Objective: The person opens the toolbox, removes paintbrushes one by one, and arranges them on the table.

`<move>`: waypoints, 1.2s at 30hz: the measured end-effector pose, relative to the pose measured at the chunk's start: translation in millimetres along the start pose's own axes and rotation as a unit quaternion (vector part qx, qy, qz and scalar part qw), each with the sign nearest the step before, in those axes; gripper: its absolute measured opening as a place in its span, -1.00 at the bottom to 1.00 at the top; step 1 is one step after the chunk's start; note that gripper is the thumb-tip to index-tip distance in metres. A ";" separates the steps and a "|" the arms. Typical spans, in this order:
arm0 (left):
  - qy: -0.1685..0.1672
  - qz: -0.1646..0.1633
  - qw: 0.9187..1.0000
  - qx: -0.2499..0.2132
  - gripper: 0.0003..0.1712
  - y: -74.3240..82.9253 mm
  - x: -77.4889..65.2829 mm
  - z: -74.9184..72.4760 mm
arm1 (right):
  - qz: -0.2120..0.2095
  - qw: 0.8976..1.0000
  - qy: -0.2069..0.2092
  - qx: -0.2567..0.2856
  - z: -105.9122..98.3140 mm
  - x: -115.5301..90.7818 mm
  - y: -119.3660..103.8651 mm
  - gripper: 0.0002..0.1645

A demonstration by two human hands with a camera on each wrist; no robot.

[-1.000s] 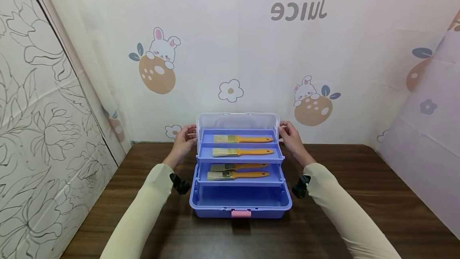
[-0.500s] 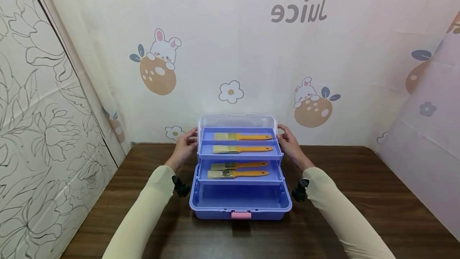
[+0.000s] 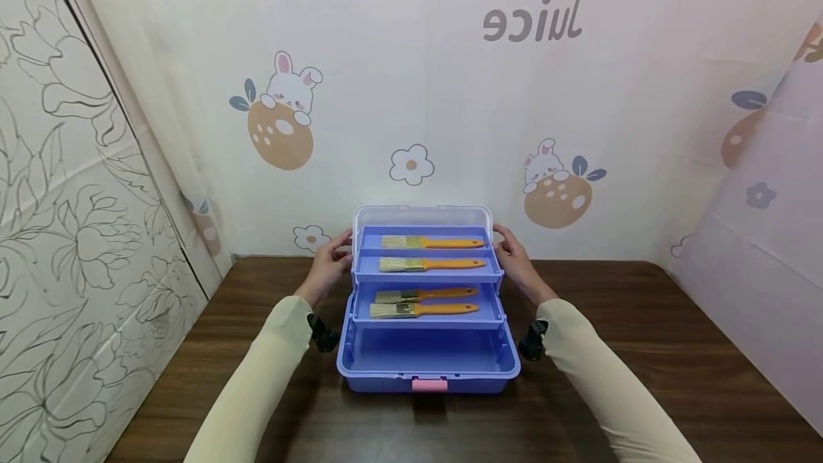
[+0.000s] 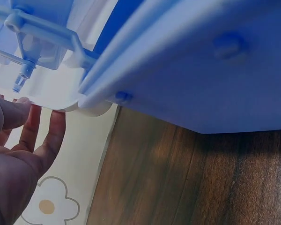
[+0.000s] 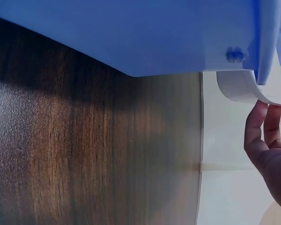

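A blue-purple toolbox (image 3: 428,383) with a pink latch (image 3: 429,385) stands on the table, its fold-out trays (image 3: 411,316) raised in steps. Flat paintbrushes with orange handles, such as the front paintbrush (image 3: 444,309), lie across the trays. Its clear lid (image 3: 423,216) is tilted up at the back. My left hand (image 3: 326,266) grips the lid's left edge, thumb on one side and fingers on the other in the left wrist view. On the opposite edge, my right hand (image 3: 518,263) holds the lid with curled fingers (image 5: 257,117); its thumb is largely hidden.
A dark wooden table (image 3: 643,356) lies under the box. Close behind stands a pale curtain (image 3: 411,91) with rabbit and flower prints, and a flower-patterned panel (image 3: 77,234) borders the left side. The toolbox's bottom compartment (image 3: 427,349) shows a bare floor.
The lid has tipped slightly farther back, and the trays with the paintbrushes have shifted a little backward with it. Both hands have followed the lid, and the base has stayed in place.
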State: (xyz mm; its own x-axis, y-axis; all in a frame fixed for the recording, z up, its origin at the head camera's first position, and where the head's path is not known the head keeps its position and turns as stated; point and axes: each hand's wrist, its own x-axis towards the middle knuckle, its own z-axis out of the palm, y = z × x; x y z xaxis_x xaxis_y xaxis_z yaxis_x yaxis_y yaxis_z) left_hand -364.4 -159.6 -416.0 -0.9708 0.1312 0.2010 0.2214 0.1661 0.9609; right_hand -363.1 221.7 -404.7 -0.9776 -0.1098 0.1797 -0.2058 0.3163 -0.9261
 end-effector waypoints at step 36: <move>-0.050 -0.030 0.998 0.010 -0.38 -16.6 -4.2 -1.0 | 0.057 0.997 -0.040 -0.029 3.6 -0.7 16.9 -0.45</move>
State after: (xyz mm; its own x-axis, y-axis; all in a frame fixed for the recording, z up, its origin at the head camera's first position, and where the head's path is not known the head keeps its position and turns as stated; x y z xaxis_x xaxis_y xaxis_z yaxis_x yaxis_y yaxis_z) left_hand -364.1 -163.9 -432.7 -0.9687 0.2165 0.1215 0.1649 0.1955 0.9667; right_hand -365.7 223.7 -421.6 -0.9885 -0.1444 0.0459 -0.0989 0.3850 -0.9176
